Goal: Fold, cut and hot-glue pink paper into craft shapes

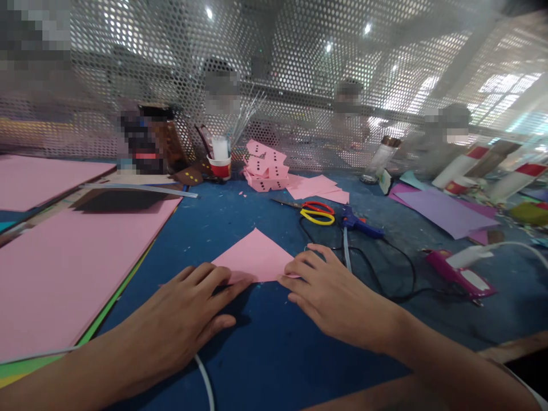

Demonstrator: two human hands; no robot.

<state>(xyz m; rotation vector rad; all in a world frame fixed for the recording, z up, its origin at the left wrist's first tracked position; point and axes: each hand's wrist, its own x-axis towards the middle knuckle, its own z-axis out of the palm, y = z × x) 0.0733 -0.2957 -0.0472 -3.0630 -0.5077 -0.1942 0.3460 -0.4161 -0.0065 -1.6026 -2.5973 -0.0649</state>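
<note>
A pink paper piece (pixel 257 257), folded into a triangle, lies on the blue table (pixel 257 342) in front of me. My left hand (pixel 188 311) rests flat with its fingertips on the paper's near left edge. My right hand (pixel 329 291) lies open with its fingertips pressing the paper's near right corner. Neither hand holds anything else.
Large pink sheets (pixel 72 262) cover the left. Red-and-yellow scissors (pixel 317 212), a blue glue gun (pixel 359 224) with a black cable, and a pink glue gun (pixel 460 274) lie to the right. A stack of pink cut pieces (pixel 265 168), a cup (pixel 220 160), purple sheets (pixel 445 211) and a perforated metal screen (pixel 299 85) are behind.
</note>
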